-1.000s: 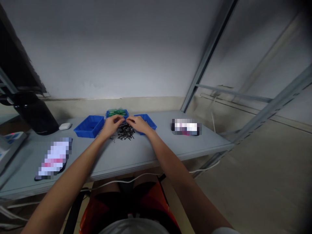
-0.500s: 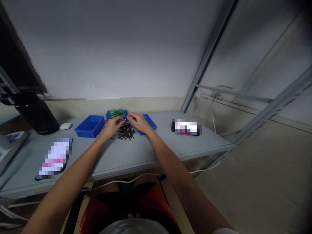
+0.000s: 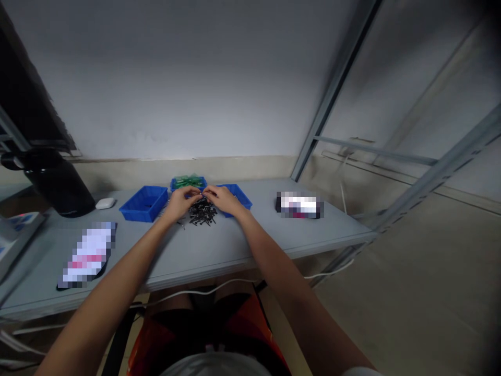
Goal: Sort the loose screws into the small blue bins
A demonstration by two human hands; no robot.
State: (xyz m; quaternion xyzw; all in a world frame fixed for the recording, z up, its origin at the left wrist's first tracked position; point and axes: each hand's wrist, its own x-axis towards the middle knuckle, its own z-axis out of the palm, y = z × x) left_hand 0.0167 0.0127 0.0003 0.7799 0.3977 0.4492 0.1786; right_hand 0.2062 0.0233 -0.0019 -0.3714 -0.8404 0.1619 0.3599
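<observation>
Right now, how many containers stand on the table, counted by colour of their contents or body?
Blue trays without green contents: 2
Blue tray with green parts: 1
Black cylindrical container: 1
Total: 4

3 blue bins point(image 3: 144, 203), 1 screw pile point(image 3: 202, 212), 2 hands point(image 3: 180, 200), 1 white case point(image 3: 105, 203)

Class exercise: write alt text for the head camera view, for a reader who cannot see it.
A person's left hand and right hand meet, fingertips together, above a pile of small dark screws on a grey table. Three blue trays sit behind the pile; the middle one holds green parts.
</observation>
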